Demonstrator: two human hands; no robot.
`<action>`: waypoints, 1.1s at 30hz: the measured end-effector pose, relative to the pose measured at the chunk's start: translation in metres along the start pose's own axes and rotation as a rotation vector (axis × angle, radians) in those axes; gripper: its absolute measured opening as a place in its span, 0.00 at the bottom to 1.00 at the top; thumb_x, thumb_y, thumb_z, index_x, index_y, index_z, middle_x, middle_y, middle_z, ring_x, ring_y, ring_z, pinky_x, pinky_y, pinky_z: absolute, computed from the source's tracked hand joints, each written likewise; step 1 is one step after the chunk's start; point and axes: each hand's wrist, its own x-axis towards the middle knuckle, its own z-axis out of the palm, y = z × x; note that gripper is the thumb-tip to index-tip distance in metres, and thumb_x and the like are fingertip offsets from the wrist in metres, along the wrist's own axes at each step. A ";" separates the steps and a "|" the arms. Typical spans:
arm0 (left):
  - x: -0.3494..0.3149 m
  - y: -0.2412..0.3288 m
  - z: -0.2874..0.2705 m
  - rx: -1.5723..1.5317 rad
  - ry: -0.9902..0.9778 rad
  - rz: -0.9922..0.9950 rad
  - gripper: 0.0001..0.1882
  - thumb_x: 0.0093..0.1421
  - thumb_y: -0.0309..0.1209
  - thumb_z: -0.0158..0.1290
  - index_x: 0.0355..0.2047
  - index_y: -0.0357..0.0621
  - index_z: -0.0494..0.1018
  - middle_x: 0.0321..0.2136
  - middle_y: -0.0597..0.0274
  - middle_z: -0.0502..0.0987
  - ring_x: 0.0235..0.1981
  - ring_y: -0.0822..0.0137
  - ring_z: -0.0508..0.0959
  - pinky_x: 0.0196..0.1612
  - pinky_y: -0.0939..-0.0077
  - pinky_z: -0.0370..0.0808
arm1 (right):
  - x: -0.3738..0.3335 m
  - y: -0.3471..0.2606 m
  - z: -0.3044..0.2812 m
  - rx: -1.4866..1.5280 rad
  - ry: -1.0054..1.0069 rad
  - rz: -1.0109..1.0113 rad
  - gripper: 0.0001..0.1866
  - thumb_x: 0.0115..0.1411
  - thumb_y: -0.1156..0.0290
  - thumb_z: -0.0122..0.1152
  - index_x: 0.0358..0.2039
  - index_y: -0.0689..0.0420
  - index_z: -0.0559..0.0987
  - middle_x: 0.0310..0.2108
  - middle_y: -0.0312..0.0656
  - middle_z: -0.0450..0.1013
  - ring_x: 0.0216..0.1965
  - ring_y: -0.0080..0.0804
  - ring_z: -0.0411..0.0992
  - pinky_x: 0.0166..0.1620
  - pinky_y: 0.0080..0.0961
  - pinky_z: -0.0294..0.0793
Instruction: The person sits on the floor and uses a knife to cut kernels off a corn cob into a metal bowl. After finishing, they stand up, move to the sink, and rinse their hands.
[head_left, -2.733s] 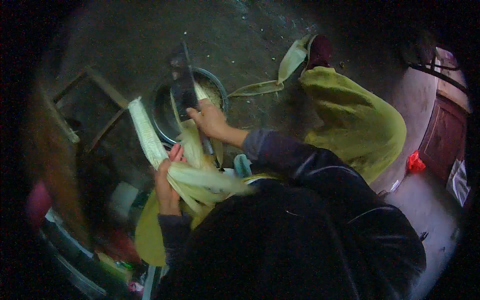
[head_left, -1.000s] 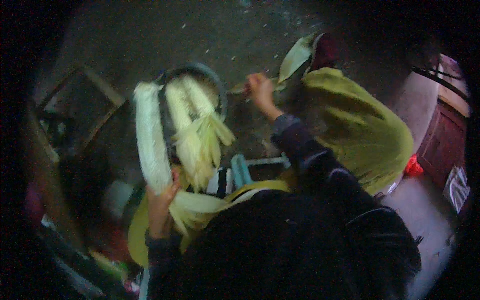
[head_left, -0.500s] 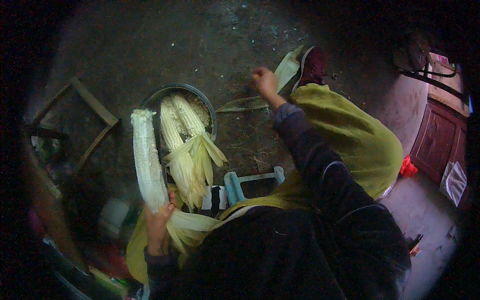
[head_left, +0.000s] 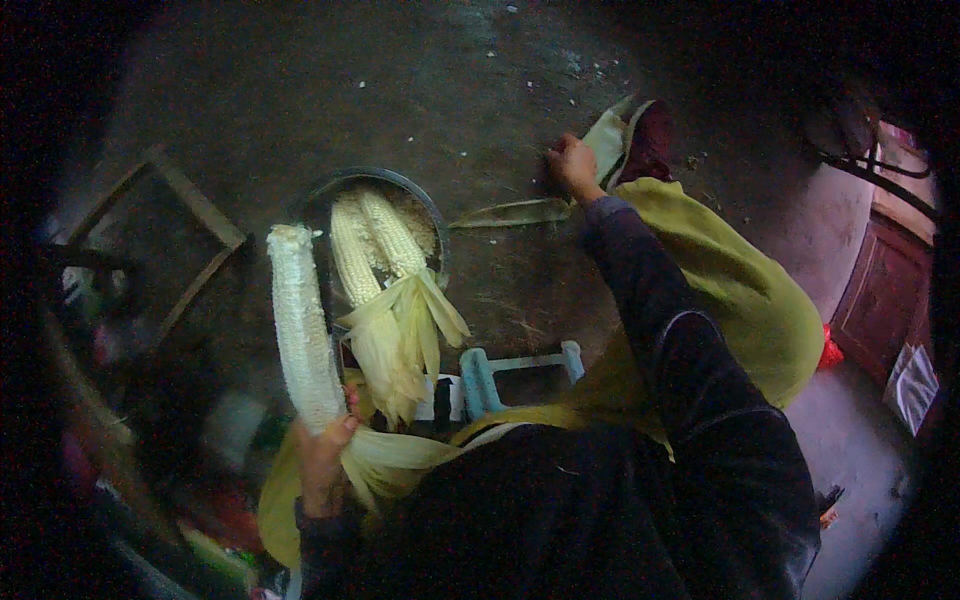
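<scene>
My left hand is closed round the lower end of a pale ear of corn, which stands nearly upright. Its peeled husk trails from my grip across my lap. Out to the right, my right hand is held with curled fingers beside a loose strip of husk near my shoe. What those fingers hold, if anything, is hidden. Between the hands, two more ears of corn with husks folded back rest in a dark round basin, on loose kernels.
A light-blue stool frame stands close to my lap. Another husk strip lies on the dark floor, among scattered bits. A wooden frame is at the left. My dark red shoe and yellow-green trouser leg occupy the right.
My right hand has moved right, closer to the husk strip by my shoe. The left hand keeps its hold on the corn. The whole view has shifted slightly.
</scene>
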 end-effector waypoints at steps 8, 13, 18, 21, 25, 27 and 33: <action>-0.001 0.018 0.014 0.018 -0.089 0.058 0.18 0.45 0.22 0.50 0.39 0.34 0.65 0.31 0.62 0.70 0.32 0.71 0.70 0.38 0.79 0.66 | 0.002 0.000 -0.005 -0.133 0.000 0.046 0.13 0.46 0.62 0.55 0.28 0.58 0.73 0.29 0.49 0.71 0.34 0.48 0.69 0.35 0.39 0.66; -0.006 0.026 0.020 -0.005 -0.054 0.090 0.18 0.45 0.23 0.50 0.39 0.33 0.66 0.30 0.63 0.70 0.30 0.73 0.70 0.35 0.80 0.67 | 0.011 -0.003 -0.002 -0.051 0.034 -0.061 0.12 0.46 0.64 0.54 0.28 0.59 0.74 0.27 0.48 0.72 0.31 0.49 0.69 0.34 0.38 0.67; 0.003 0.017 0.005 0.005 -0.055 -0.009 0.18 0.45 0.22 0.50 0.39 0.34 0.66 0.31 0.62 0.70 0.31 0.73 0.70 0.35 0.80 0.68 | 0.031 -0.061 0.008 0.221 0.077 -0.225 0.09 0.45 0.69 0.55 0.26 0.60 0.73 0.25 0.46 0.72 0.27 0.40 0.71 0.31 0.31 0.68; 0.008 0.009 -0.005 -0.086 -0.092 -0.049 0.18 0.45 0.22 0.50 0.40 0.34 0.66 0.31 0.62 0.70 0.31 0.72 0.70 0.35 0.79 0.68 | 0.072 -0.120 0.028 0.340 -0.142 -0.326 0.05 0.45 0.75 0.54 0.25 0.60 0.73 0.23 0.41 0.72 0.25 0.29 0.70 0.28 0.25 0.68; 0.017 0.004 -0.007 -0.165 -0.116 -0.095 0.18 0.46 0.22 0.50 0.40 0.34 0.65 0.31 0.62 0.71 0.31 0.72 0.71 0.35 0.79 0.69 | 0.121 -0.196 0.071 0.716 -0.372 -0.330 0.05 0.49 0.77 0.53 0.27 0.58 0.75 0.23 0.38 0.71 0.25 0.25 0.68 0.28 0.22 0.69; 0.021 0.001 -0.009 -0.200 -0.116 -0.122 0.18 0.46 0.22 0.50 0.40 0.34 0.65 0.32 0.61 0.71 0.31 0.72 0.71 0.35 0.79 0.69 | 0.125 -0.233 0.084 0.597 -0.355 -0.359 0.06 0.49 0.72 0.55 0.29 0.58 0.76 0.25 0.40 0.73 0.26 0.28 0.70 0.29 0.25 0.70; 0.027 0.006 -0.011 -0.247 -0.104 -0.185 0.19 0.46 0.23 0.50 0.41 0.35 0.64 0.32 0.60 0.71 0.31 0.71 0.71 0.35 0.78 0.69 | 0.126 -0.274 0.106 0.234 -0.027 -0.236 0.15 0.44 0.58 0.60 0.29 0.54 0.77 0.30 0.46 0.73 0.33 0.44 0.71 0.35 0.37 0.69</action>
